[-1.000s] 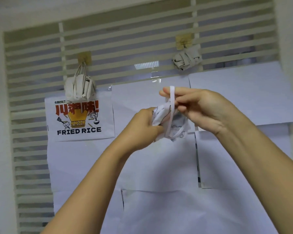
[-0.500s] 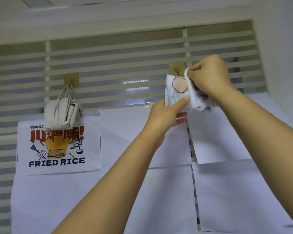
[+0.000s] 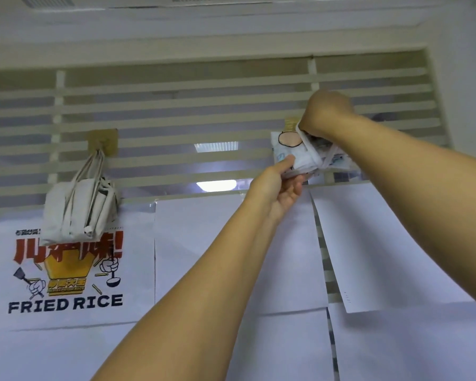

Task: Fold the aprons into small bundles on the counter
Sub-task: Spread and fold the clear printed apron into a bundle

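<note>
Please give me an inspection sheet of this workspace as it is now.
Surface: nothing seen; no counter in view.
Job's things: printed apron bundle held up at the right hook; beige bundle hangs from the left hook.
Clutter: nothing seen.
Hands: left hand pinches the printed apron bundle from below; right hand grips its strap near the hook.
Cables: nothing seen.
Surroundings: slatted wall, fried rice poster, white sheets.

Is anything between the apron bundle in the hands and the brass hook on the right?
Nothing visible. The right hand holds the strap of the apron bundle right at the brass hook, and the left hand supports it from below. The hand and bundle hide the hook's lower part.
</note>
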### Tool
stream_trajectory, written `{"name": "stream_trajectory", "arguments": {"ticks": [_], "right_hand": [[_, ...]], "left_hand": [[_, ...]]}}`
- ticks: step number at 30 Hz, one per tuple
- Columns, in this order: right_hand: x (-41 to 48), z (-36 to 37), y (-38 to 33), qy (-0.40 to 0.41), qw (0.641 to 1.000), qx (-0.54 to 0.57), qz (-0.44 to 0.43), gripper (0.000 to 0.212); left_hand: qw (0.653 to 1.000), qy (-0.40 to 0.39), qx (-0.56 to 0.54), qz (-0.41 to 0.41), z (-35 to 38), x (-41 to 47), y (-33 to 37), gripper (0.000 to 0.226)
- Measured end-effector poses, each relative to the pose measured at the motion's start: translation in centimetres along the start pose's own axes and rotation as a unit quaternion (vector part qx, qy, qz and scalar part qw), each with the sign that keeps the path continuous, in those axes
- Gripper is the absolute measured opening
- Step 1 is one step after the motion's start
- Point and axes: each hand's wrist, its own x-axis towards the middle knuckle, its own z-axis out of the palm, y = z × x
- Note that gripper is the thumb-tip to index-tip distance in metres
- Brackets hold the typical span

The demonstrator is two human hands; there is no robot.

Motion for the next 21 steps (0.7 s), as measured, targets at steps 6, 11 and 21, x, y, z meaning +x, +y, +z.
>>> {"name": "stream_trajectory", "arguments": {"ticks": [6, 11, 21], "right_hand": [[1.1, 0.7, -0.5, 0.009, 1.000, 0.004, -0.001, 0.015], [1.2, 0.3, -0.4, -0.025, 0.999, -0.031, -0.035, 0.023], [1.0, -0.3, -0.4, -0.168, 0.983, -0.026, -0.075, 0.033]], "left_hand": [[0.999, -0.016, -0.026, -0.011, -0.5, 1.7, 0.0, 0.017], [1.000, -0.013, -0.021, 0.004, -0.1, 2.2, 0.1, 0.017], [0.995, -0.003, 0.021, 0.102, 0.0, 2.4, -0.3, 0.018]]}}
